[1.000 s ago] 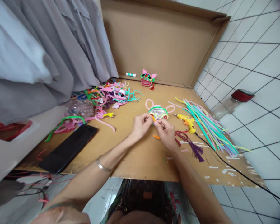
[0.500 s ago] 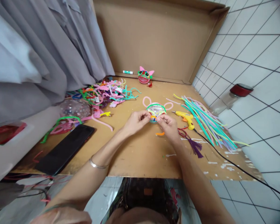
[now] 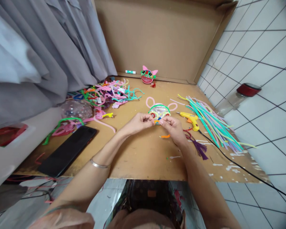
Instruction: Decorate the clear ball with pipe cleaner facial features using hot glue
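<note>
A short orange pipe cleaner (image 3: 156, 121) spans the gap between my two hands. My left hand (image 3: 141, 124) pinches its left end, and my right hand (image 3: 173, 128) pinches the other. Just beyond my fingertips lies a small round animal face (image 3: 159, 109) made of pipe cleaners, with a green arch, red-and-yellow eyes and two pink loop ears; my fingers partly cover its lower edge. Another orange pipe cleaner piece (image 3: 165, 136) rests on the table by my right hand. A yellow glue gun (image 3: 190, 119) lies to the right, its nozzle toward the face.
Pipe cleaners (image 3: 214, 124) lie bundled at right, near a red-lidded jar (image 3: 243, 97). A purple tassel (image 3: 200, 149) and the glue gun's cord are closer. On the left are a black phone (image 3: 68, 151) and tangled pipe cleaners (image 3: 112, 92). A finished face (image 3: 147, 75) stands behind.
My fingers have shifted slightly toward me relative to the face, so its eyes show more. Both hands keep their pinch on the orange piece. The view has tilted a little.
</note>
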The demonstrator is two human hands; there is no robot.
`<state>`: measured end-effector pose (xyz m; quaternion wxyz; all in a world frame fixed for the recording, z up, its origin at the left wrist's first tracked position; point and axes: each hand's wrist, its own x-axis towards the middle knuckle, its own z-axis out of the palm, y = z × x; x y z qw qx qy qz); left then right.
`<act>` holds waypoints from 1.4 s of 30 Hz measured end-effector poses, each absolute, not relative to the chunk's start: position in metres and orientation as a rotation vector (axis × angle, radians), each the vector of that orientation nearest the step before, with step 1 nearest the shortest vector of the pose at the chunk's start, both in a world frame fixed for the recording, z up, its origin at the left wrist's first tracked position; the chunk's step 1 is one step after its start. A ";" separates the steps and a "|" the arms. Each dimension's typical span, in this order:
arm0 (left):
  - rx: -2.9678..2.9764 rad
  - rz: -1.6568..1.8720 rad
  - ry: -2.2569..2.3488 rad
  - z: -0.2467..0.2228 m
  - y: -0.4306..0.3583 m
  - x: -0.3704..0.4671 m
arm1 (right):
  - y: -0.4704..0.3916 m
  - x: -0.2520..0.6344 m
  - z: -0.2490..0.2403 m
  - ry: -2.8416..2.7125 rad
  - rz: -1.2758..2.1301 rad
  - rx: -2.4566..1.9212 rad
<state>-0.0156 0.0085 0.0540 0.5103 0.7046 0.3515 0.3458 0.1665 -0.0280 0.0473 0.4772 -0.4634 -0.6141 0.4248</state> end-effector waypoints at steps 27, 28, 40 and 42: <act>1.592 0.992 0.853 0.052 0.015 -0.018 | -0.027 0.169 0.047 -1.470 1.248 -1.119; 1.662 0.956 0.841 0.053 0.015 -0.020 | -0.027 0.170 0.047 -1.488 1.247 -1.126; 2.154 0.761 0.766 0.057 0.011 -0.024 | -0.024 0.176 0.044 -1.646 1.218 -1.144; 2.183 0.724 0.755 0.057 0.011 -0.024 | -0.024 0.178 0.045 -1.683 1.220 -1.129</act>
